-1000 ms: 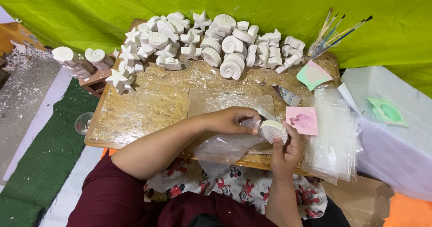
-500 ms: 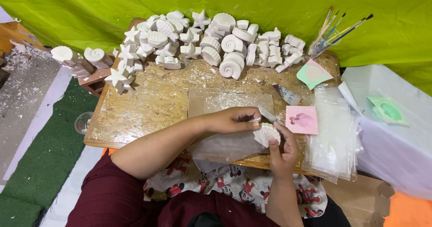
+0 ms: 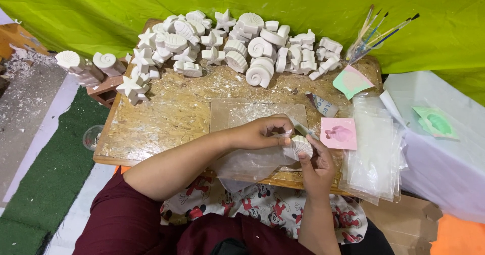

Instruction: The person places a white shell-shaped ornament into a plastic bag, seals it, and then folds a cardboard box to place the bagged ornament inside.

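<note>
Over the wooden table, white plaster shell pinched by right hand, left hand gripping a blade.

At the near edge of a wooden board, a shell-shaped plaster cast, held between left hand and right hand, a thin blade just behind it. Under the hands, a clear plastic sheet. Along the board's far edge, a heap of plaster casts. At the far right corner, a bunch of paintbrushes. Right of the hands, a square mould, then a stack of plastic bags.
</note>
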